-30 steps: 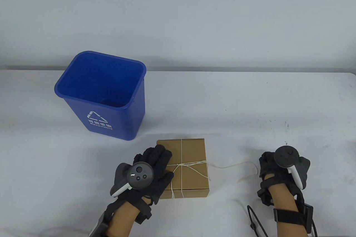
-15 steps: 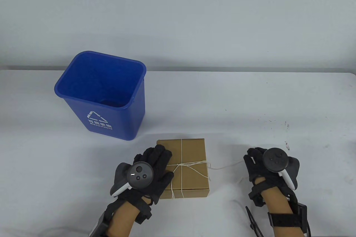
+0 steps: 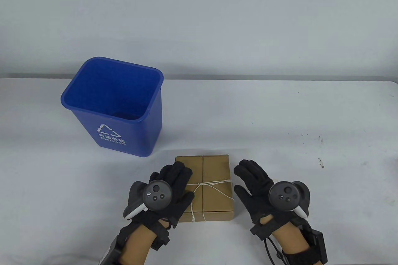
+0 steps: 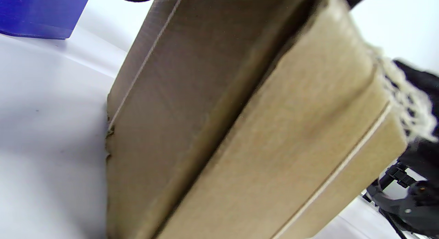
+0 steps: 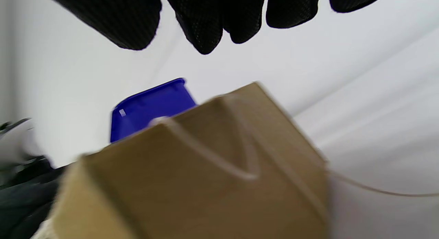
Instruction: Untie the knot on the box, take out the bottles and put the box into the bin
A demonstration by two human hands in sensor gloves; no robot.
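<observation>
A brown cardboard box (image 3: 211, 171) lies on the table, tied crosswise with pale string (image 3: 202, 165); the knot (image 3: 199, 184) sits left of centre on the lid. My left hand (image 3: 174, 181) lies flat on the box's left part, fingers straight. My right hand (image 3: 252, 181) is just off the box's right side, fingers stretched out and holding nothing. The right wrist view shows the box (image 5: 205, 191), the string (image 5: 212, 156) and my fingertips (image 5: 205, 23) above them. In the left wrist view the box's side (image 4: 240, 129) fills the frame. No bottles are visible.
A blue recycling bin (image 3: 115, 106), upright and open, stands on the table behind and left of the box. A loose string end (image 5: 384, 191) trails away from the box on the white table (image 3: 311, 116).
My right hand has moved left from the table's right side to the box's right edge, and its fingers have straightened. The left hand and the box have not moved.
</observation>
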